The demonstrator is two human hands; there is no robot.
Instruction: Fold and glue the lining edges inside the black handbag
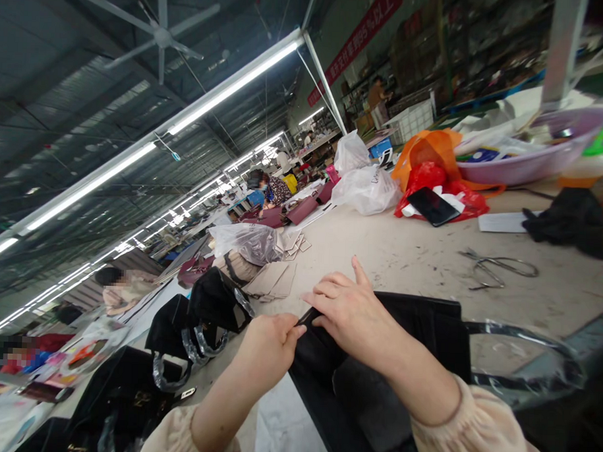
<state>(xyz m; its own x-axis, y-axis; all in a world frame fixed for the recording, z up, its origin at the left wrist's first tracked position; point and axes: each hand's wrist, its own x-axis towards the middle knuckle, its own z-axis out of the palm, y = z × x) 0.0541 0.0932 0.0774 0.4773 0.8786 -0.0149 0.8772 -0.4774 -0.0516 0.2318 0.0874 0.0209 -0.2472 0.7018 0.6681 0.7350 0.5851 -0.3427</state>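
Note:
A black handbag (421, 316) lies on the worktable in front of me, with a plastic-wrapped handle (528, 382) looping out to the right. My left hand (270, 347) is closed, pinching a dark edge of the bag between thumb and fingers. Close beside it, my right hand (350, 313) has its fingers bent over the same edge, with one finger sticking up. Its fingertips are partly hidden. White paper (287, 423) lies below the bag, between my forearms.
Scissors (498, 267), a phone (433, 206) and a black glove-like cloth (569, 222) lie to the right. Behind them is a purple basin (531, 165). More black handbags (122, 391) stand to the left. Beige pieces (272, 281) are stacked ahead. Other people work farther back.

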